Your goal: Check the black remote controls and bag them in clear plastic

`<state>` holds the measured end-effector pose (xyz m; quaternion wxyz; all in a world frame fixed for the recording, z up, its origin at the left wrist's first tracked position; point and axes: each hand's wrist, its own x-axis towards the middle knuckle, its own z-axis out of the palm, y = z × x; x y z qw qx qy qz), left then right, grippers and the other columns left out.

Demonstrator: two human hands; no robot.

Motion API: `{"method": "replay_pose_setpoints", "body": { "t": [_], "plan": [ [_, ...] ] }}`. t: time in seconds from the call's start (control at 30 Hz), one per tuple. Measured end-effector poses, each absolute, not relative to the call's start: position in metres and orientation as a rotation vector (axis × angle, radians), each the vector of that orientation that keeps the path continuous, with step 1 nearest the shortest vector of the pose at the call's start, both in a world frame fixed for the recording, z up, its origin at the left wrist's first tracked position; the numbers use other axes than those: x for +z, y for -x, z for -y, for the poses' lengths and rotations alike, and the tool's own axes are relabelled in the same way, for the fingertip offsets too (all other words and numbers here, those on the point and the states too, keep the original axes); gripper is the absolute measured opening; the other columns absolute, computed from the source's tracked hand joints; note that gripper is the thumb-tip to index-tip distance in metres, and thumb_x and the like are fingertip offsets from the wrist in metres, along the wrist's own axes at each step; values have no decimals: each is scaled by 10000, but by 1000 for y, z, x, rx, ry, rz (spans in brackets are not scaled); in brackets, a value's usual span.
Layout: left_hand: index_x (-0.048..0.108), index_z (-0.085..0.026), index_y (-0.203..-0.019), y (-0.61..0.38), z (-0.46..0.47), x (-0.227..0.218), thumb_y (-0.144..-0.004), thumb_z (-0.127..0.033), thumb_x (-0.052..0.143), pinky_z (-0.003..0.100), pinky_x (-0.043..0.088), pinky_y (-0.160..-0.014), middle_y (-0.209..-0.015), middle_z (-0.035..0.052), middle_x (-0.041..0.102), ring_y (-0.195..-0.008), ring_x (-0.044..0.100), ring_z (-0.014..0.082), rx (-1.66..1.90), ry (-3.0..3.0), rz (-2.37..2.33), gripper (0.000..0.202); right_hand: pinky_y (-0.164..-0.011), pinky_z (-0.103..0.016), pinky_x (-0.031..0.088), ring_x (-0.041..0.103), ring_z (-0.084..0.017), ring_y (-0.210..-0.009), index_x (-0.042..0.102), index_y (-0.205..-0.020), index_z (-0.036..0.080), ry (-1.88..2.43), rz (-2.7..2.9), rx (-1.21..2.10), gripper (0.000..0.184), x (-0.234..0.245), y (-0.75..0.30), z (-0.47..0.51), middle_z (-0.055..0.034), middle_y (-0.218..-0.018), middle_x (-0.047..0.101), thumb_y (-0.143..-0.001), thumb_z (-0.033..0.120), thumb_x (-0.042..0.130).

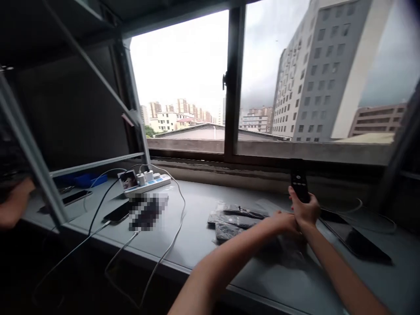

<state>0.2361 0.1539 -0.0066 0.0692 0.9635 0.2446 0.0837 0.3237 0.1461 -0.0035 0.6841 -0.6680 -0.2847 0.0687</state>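
Note:
My right hand [306,210] is closed around the lower part of a slim black remote control [298,180], held upright with small white markings on its face. My left hand [286,222] reaches across to the right wrist; its fingers are mostly hidden and blurred. Below that hand, a clear plastic bag [293,256] shows as a smear. Several dark items in clear plastic wrapping [229,221] lie on the grey table [197,197], left of the hands and partly behind my left forearm. A large black phone or tablet [356,238] rests to the right of my right forearm.
A white power strip [149,186] with plugged-in chargers and loose cables stands at the back left. Near it lie a dark phone [120,211] and a pixelated object [147,212]. Another person's arm [16,203] shows beyond the metal post [33,153]. A window borders the back.

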Motion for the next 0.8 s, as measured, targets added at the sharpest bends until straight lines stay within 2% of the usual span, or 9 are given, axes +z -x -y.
{"method": "replay_pose_setpoints", "body": {
  "t": [0.07, 0.2, 0.3, 0.37, 0.43, 0.53, 0.63, 0.7, 0.8],
  "plan": [
    [648, -164, -920, -251, -154, -13, -752, -256, 585, 361, 362, -901, -983, 65, 665, -941, 590, 228, 261, -2976, -796, 202, -370, -263, 415, 505, -156, -401, 583, -860, 118, 1528, 580, 172, 590, -6, -331, -146, -91, -678, 643, -524, 592, 684],
    [647, -170, -792, -251, -157, -11, -758, -268, 531, 417, 333, -919, -875, 55, 667, -801, 610, 207, 270, -3064, -877, 156, -287, -219, 367, 458, -115, -348, 563, -741, 141, 1422, 399, 246, 492, -18, -346, -154, -145, -770, 660, -484, 531, 717],
    [634, -161, -809, -234, -163, 4, -764, -247, 479, 418, 339, -900, -905, 54, 638, -780, 595, 186, 516, -3124, -969, 183, -258, -196, 339, 452, -110, -332, 536, -684, 159, 1380, 329, 203, 431, -23, -353, -161, -183, -811, 663, -453, 464, 736],
    [617, -133, -854, -217, -167, 22, -771, -263, 463, 381, 361, -864, -945, 79, 603, -814, 578, 191, 768, -3130, -1082, 218, -257, -208, 353, 545, -179, -407, 517, -668, 188, 1353, 320, 150, 397, -22, -352, -161, -194, -834, 664, -442, 433, 733],
    [582, -109, -921, -194, -170, 45, -781, -300, 464, 361, 367, -848, -969, 102, 568, -859, 555, 205, 982, -3072, -1213, 264, -293, -251, 411, 634, -277, -586, 505, -673, 224, 1344, 341, 126, 387, -16, -347, -158, -189, -876, 665, -452, 460, 717],
    [531, -135, -972, -152, -169, 76, -786, -321, 488, 359, 363, -844, -971, 95, 548, -879, 530, 211, 1183, -2809, -1416, 267, -391, -317, 486, 641, -338, -777, 477, -693, 266, 1411, 372, 178, 432, -8, -333, -149, -182, -917, 663, -455, 552, 697],
    [520, -176, -945, -112, -163, 89, -788, -200, 474, 355, 335, -880, -1052, 80, 535, -946, 507, 196, 1381, -2614, -1501, 165, -441, -352, 501, 642, -337, -746, 465, -694, 280, 1518, 440, 224, 468, -4, -317, -141, -170, -856, 668, -450, 614, 682],
    [530, -191, -933, -94, -163, 84, -804, -136, 435, 370, 292, -939, -1167, 71, 501, -1090, 447, 204, 1474, -2646, -1492, 170, -485, -379, 508, 638, -319, -657, 481, -668, 281, 1608, 557, 201, 451, -4, -308, -137, -131, -708, 654, -487, 659, 649],
    [556, -189, -935, -80, -175, 58, -823, -89, 386, 381, 238, -998, -1242, 63, 477, -1225, 341, 213, 1373, -2944, -1337, 226, -527, -404, 499, 610, -298, -586, 492, -682, 289, 1730, 815, 116, 446, -5, -298, -132, -76, -575, 588, -523, 690, 606]
  ]
}}
